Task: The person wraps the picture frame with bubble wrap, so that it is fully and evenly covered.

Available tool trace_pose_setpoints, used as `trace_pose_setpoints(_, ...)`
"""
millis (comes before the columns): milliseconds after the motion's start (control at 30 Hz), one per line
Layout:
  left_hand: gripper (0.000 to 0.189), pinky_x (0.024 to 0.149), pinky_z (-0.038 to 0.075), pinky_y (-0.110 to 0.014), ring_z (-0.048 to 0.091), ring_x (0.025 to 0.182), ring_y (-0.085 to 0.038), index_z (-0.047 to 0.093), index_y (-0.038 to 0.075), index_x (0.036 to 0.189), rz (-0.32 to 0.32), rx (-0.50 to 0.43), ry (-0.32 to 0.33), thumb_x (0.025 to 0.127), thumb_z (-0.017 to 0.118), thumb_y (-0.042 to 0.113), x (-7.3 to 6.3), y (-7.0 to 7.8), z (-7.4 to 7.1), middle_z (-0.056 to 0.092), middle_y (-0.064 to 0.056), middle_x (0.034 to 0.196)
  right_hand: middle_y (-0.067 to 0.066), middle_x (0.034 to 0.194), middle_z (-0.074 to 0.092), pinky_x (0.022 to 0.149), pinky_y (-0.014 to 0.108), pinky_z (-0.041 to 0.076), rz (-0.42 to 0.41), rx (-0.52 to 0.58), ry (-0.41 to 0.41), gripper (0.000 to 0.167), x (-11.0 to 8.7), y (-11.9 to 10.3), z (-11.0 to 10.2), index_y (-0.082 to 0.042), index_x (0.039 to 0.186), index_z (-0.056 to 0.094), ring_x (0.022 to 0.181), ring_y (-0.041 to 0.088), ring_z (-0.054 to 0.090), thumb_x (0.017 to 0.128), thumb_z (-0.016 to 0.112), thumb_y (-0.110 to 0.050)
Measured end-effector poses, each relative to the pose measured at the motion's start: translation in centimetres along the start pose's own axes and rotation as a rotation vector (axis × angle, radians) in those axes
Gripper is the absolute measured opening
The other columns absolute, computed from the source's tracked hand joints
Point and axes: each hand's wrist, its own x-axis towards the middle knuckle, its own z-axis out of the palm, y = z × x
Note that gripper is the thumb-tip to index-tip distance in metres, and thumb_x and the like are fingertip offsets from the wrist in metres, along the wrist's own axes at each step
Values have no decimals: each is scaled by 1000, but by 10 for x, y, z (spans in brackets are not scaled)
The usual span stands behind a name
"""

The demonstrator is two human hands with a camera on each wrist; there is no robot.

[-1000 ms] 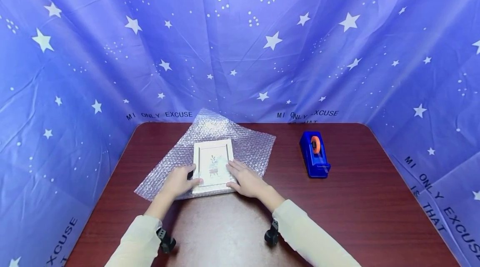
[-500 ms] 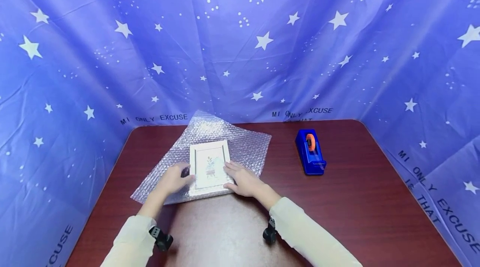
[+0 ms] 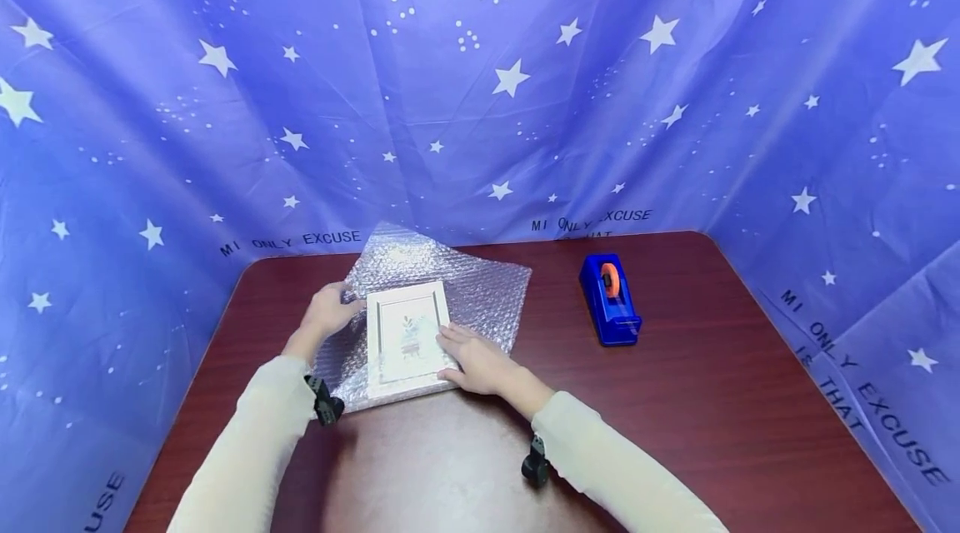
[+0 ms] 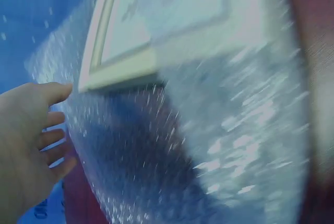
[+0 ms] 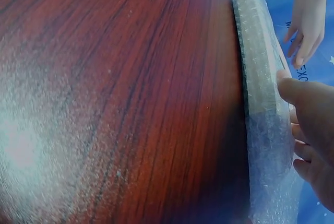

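Note:
A white picture frame (image 3: 406,341) with a plant picture lies face up on a sheet of bubble wrap (image 3: 480,279). In the left wrist view, a folded flap of the bubble wrap (image 4: 245,125) covers part of the frame (image 4: 125,78). My right hand (image 3: 480,362) rests on the frame's right side, its fingers straight over the wrap and its thumb at the near edge. My left hand (image 3: 327,311) is by the wrap's left edge, beside the frame's upper left corner. Its fingers (image 4: 52,139) are loosely bent, with nothing seen between them.
A blue tape dispenser (image 3: 611,308) with an orange-cored roll stands to the right on the dark red wooden table (image 3: 675,400). A blue star-patterned curtain (image 3: 420,83) hangs close behind the table and along both sides.
My left hand has left the frame's lower left side and moved away to the wrap's left edge. My right hand stays on the frame. The head view has shifted slightly.

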Motion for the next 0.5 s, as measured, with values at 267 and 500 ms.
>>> trace_pose_setpoints(267,61,112,35,-57,35,134,-51,31,-11,143,-155,-43,-37,98,46,28,23,-20,-24,36,-37,143,14,149,45,120,40,32,-20,-63,10,62,3,-5,-1,-1,140,46,142,29,39,94,57,-40)
trace_pose_setpoints(500,69,116,28,-57,24,141,-49,22,-10,147,-194,-135,-138,101,33,41,41,-16,-29,25,-34,151,14,149,45,120,39,31,-6,-88,0,62,2,-3,0,-2,141,46,142,29,38,94,56,-41)
